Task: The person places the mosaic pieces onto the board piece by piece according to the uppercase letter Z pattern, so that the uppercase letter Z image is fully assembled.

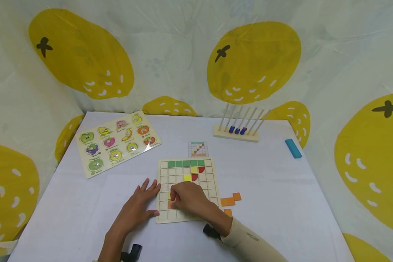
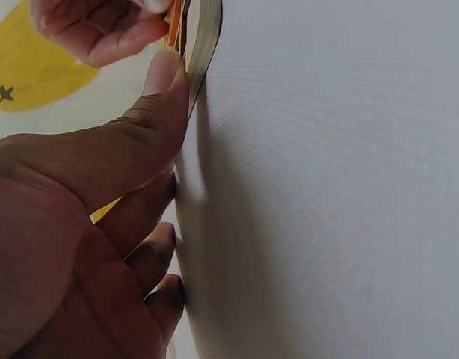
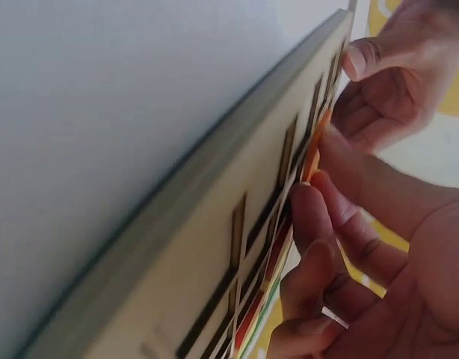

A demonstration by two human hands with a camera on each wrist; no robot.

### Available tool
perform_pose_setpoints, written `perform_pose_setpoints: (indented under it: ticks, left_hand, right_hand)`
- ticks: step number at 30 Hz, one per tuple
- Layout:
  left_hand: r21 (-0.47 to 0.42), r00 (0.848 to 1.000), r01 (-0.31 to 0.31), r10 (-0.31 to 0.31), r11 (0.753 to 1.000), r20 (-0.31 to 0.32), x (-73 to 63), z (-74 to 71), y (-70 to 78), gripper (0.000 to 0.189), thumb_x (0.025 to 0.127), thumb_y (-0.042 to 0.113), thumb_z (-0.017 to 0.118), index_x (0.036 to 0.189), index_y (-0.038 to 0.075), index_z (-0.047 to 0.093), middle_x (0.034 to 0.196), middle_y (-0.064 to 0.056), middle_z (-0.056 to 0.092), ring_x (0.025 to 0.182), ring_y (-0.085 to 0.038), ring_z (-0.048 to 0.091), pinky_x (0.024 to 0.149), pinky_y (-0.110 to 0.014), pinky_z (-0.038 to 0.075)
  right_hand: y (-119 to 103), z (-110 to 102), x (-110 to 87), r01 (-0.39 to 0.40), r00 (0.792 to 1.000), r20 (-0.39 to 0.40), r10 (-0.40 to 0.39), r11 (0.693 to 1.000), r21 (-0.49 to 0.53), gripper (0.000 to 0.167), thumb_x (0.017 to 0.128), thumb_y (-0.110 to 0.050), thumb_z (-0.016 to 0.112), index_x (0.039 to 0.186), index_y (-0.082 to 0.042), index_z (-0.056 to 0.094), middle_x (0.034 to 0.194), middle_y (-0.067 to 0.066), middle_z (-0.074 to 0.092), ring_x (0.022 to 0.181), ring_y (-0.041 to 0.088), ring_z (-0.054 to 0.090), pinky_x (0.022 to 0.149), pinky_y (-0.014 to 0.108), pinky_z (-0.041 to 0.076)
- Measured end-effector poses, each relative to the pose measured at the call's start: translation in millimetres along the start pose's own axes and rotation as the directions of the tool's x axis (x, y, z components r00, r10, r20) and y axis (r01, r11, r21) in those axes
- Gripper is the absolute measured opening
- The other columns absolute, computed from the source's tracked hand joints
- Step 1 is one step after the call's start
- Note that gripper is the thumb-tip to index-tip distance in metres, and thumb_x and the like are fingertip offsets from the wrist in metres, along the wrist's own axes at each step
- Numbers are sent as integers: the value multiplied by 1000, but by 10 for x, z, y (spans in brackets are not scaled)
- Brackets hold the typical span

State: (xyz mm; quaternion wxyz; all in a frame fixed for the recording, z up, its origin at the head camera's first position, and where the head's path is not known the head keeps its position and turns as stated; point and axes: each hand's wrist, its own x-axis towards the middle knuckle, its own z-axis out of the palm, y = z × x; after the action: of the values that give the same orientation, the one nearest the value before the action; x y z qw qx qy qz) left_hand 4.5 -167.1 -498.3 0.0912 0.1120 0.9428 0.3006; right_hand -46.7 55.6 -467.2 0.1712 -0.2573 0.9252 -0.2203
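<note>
A wooden grid board (image 1: 165,217) lies in front of me, with a row of green tiles (image 1: 186,163) along its far side. Yellow squares (image 1: 187,178) and red quarter-round tiles (image 1: 194,177) run diagonally below that row. My right hand (image 1: 190,198) pinches an orange square tile (image 3: 313,149) between thumb and fingers, low over the left part of the grid. Part of the board is hidden under this hand. My left hand (image 1: 135,207) rests at the board's left edge, fingers extended, its thumb (image 2: 164,75) on the rim.
Several loose orange tiles (image 1: 228,201) lie right of the board. A small pattern card (image 1: 198,149) sits just beyond it. Farther back are a fruit puzzle board (image 1: 119,143), a peg stand (image 1: 235,135) with beads, and a blue-green block (image 1: 293,149) at right.
</note>
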Motion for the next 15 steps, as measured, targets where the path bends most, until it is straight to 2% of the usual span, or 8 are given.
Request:
perform_pose_setpoints:
  ticks: [6, 15]
  left_hand:
    - [-7, 1000, 28, -27, 1000, 11, 1, -5, 12, 99, 71, 22, 97, 158, 14, 51, 168, -5, 42, 165, -37, 22, 134, -59, 22]
    - [-13, 999, 44, -44, 999, 19, 2, 2, 14, 101, 70, 21, 98, 159, 15, 50, 168, -4, 41, 166, -37, 20, 135, -58, 20]
  right_hand:
    - [159, -71, -105, 2, 1000, -8, -1, 993, 115, 22, 82, -23, 92, 91, -26, 72, 71, -18, 59, 71, 2, 54, 65, 20, 44]
    - [542, -302, -427, -46, 992, -101, 70, 975, 218, 21, 84, -21, 92, 94, -22, 74, 76, -15, 63, 70, 8, 56, 63, 21, 48]
